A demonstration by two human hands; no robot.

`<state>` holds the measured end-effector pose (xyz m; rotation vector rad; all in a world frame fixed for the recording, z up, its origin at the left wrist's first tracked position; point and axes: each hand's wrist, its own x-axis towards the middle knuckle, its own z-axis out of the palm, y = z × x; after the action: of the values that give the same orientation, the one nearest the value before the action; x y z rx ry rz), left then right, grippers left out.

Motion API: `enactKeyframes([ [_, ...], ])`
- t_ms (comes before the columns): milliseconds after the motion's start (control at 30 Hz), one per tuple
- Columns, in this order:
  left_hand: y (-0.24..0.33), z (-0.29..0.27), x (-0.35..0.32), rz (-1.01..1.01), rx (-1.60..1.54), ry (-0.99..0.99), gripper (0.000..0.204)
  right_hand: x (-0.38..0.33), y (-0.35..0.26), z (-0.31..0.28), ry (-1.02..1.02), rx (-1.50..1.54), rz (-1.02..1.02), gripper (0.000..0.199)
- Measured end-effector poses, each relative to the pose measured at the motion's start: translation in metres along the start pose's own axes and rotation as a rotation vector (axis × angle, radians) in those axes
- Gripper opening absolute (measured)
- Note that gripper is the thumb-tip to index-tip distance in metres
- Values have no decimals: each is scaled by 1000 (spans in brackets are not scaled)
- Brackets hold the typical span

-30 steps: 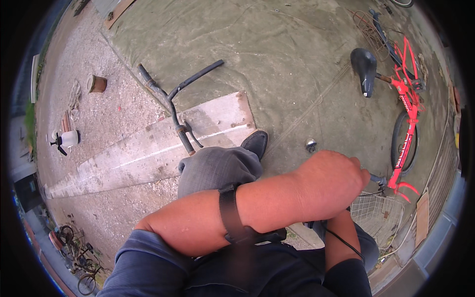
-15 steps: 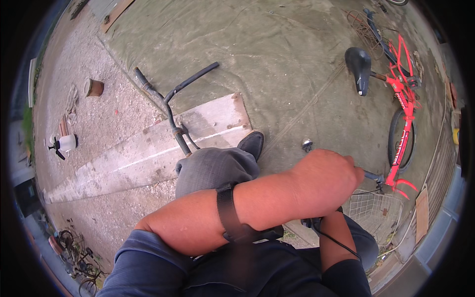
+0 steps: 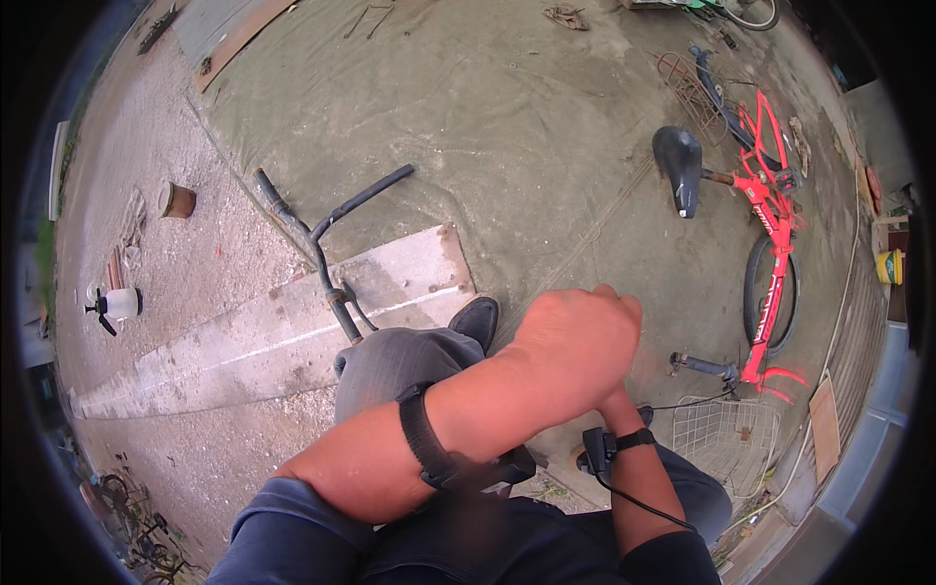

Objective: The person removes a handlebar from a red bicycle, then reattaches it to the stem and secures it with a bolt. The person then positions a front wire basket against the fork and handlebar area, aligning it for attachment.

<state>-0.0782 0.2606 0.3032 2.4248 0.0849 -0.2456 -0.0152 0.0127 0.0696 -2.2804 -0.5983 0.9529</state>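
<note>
Near centre, bare left hand [image 3: 585,336] covers mostly hidden right hand [image 3: 615,404]; cannot tell what either grasps. Dark bent-metal handlebar [image 3: 333,294] at left, by grey-trousered knee [image 3: 400,369]; red metal bicycle frame [image 3: 770,291] right.

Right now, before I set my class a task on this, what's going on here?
A person is working with both hands close together: the left hand is in front, and the right forearm reaches up behind it. What they hold, if anything, is hidden. A loose handlebar is beside the person's knee. To the right are a red bike frame with a black seat and a wire basket.
</note>
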Motion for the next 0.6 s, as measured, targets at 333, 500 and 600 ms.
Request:
enactKeyframes([
  [333, -22, -22, -5, 99, -51, -48, 23, -3, -98, -18, -51, 3, -203, 55],
  [500, -3, -14, -2, 141, -85, -188, 24, -35, -16, -22, -26, 11, 32, 52],
  [600, 2, -11, 0, 58, -159, -198, 25, -50, 43, -36, 19, 297, 402, 55],
])
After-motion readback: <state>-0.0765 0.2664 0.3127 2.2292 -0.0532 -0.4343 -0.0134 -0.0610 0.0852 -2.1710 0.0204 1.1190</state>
